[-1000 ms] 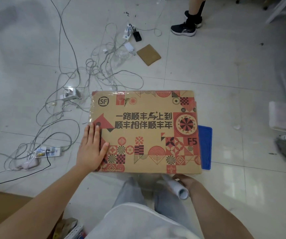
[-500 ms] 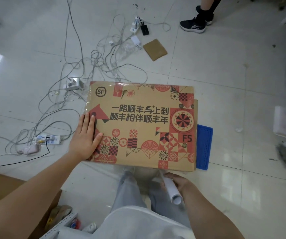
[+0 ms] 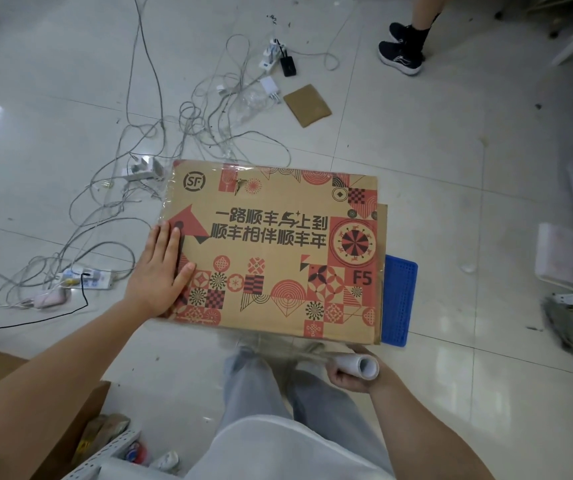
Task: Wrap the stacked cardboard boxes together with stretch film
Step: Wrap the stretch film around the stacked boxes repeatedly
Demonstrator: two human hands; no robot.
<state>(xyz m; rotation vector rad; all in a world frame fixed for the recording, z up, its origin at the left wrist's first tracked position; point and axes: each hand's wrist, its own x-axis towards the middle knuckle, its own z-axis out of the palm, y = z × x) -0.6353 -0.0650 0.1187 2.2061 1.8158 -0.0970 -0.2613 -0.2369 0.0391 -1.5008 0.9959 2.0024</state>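
A stack of flat cardboard boxes [image 3: 274, 251] with red and black print stands in front of me, its top face towards the camera. Clear film glints along its left and upper edge. My left hand [image 3: 160, 271] lies flat on the stack's left side, fingers straight. Below the stack's near right corner, my right hand [image 3: 351, 374] grips a white roll of stretch film [image 3: 361, 365]. A thin sheet of film runs from the roll towards the stack's near edge.
A blue plastic tray [image 3: 399, 299] lies under the stack's right side. Tangled cables and power strips [image 3: 81, 277] spread over the tiled floor to the left. A cardboard scrap [image 3: 307, 105] lies beyond. Another person's foot [image 3: 401, 53] stands far right. An open carton [image 3: 53, 427] sits near left.
My right hand has drawn the film roll right and nearer to me, turning its open end towards the camera. The left hand stays flat on the stack.
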